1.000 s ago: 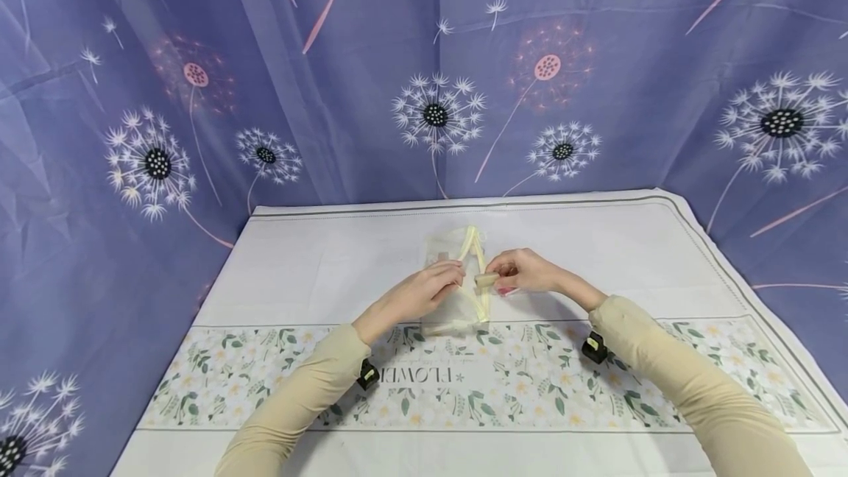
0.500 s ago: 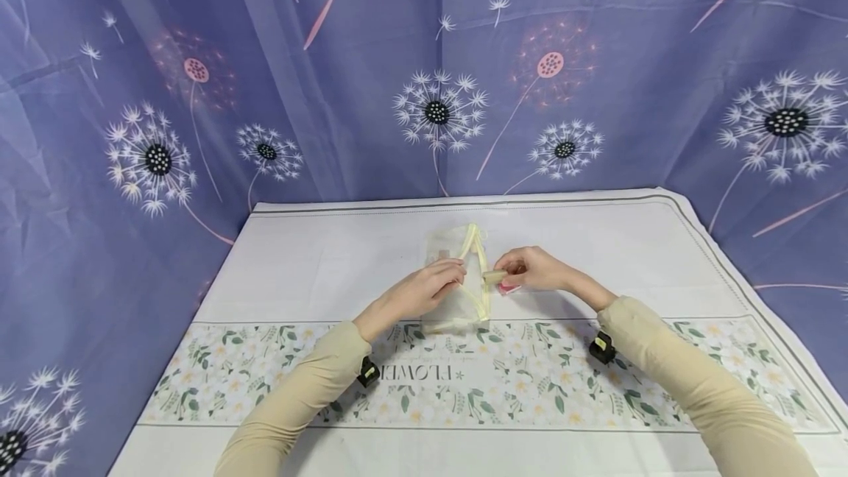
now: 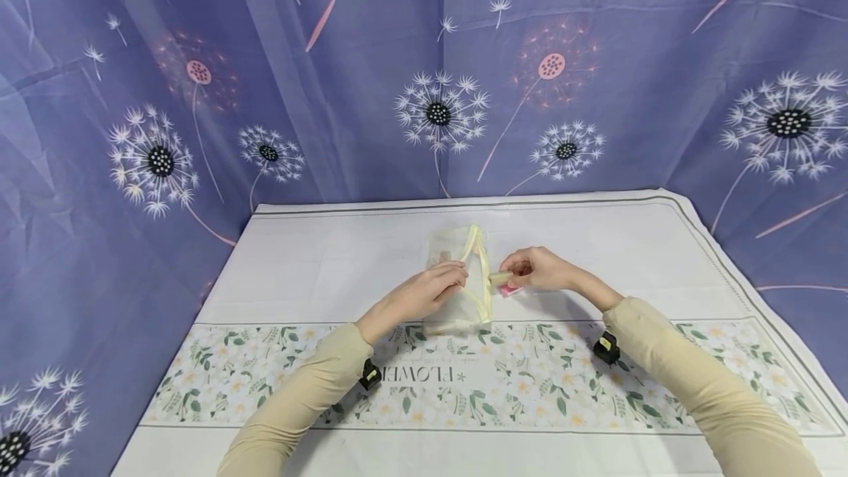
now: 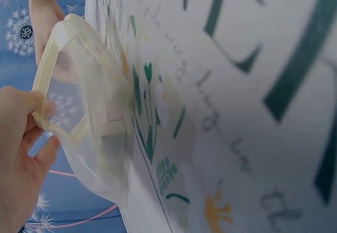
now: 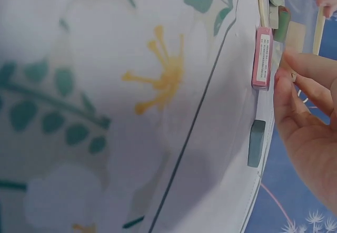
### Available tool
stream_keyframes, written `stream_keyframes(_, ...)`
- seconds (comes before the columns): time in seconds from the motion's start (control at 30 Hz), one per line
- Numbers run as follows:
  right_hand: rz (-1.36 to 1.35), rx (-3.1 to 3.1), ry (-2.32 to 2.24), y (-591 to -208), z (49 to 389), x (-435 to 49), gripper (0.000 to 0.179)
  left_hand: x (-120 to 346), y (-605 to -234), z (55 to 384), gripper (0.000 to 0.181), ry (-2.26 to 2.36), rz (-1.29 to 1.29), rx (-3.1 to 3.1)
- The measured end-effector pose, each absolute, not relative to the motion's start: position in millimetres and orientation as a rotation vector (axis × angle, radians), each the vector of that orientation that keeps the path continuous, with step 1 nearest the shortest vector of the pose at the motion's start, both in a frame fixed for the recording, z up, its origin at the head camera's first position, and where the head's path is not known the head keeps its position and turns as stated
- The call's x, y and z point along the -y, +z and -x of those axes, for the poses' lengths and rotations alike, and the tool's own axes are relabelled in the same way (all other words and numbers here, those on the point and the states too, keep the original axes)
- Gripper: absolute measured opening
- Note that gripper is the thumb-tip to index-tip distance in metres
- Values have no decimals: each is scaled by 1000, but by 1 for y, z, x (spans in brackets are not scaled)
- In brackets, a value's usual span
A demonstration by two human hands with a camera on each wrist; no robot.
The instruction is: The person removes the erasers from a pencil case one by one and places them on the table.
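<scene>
A see-through mesh pouch with pale yellow zip edging lies in the middle of the table, its mouth spread toward the right. My left hand pinches one edge of that mouth between thumb and fingers, and in the left wrist view the mesh bulges round a pale block inside. My right hand pinches a small beige block by its end, right at the zip edge. Below those fingers sits a pink box with a white printed label.
Near the pink box lies a blue-grey block. A green block shows past the box by the pouch. The white tablecloth carries a printed flower band, and a purple dandelion curtain hangs behind and at the sides.
My right hand has drawn a little to the right with the beige block, from over the pouch mouth to its edge. The left hand keeps its place on the pouch.
</scene>
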State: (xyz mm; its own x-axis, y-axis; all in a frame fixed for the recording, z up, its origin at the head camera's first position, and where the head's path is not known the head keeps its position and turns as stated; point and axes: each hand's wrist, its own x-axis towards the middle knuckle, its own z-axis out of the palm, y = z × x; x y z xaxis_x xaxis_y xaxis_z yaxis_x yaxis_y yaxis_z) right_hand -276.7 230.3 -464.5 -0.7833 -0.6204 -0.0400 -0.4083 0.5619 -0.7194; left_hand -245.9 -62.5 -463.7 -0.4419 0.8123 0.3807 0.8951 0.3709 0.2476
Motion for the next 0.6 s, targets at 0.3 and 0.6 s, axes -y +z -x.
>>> stream_keyframes(0.3,828,-2522,-1028,-462,278,-235,18,63,-460,245,11,-617,1517,2479)
stream_keyframes(0.6,801,-2534,-1007,-462,278,-241,18,63,-463,247,10,-626,1530,2479)
